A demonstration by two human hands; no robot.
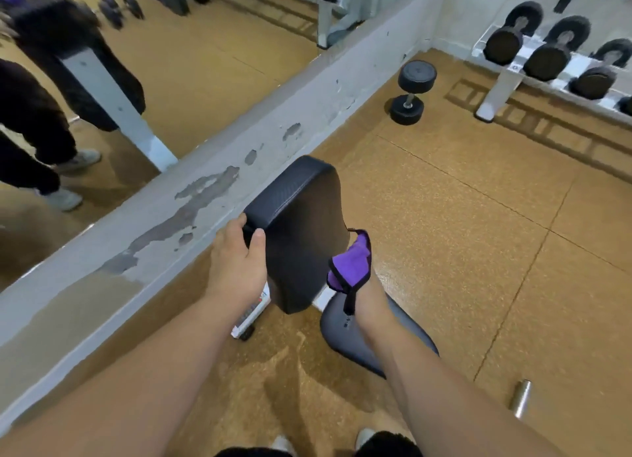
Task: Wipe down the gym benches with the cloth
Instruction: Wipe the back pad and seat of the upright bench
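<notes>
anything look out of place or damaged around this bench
A dumbbell lies loose on the floor, off the rack. Paint on the low wall ledge is peeling in patches. A metal cylinder lies on the floor at right.

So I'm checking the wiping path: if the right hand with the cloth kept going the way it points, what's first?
Probably the bench backrest: the right hand presses the purple cloth against its right edge already. Depth is uncertain.
</notes>
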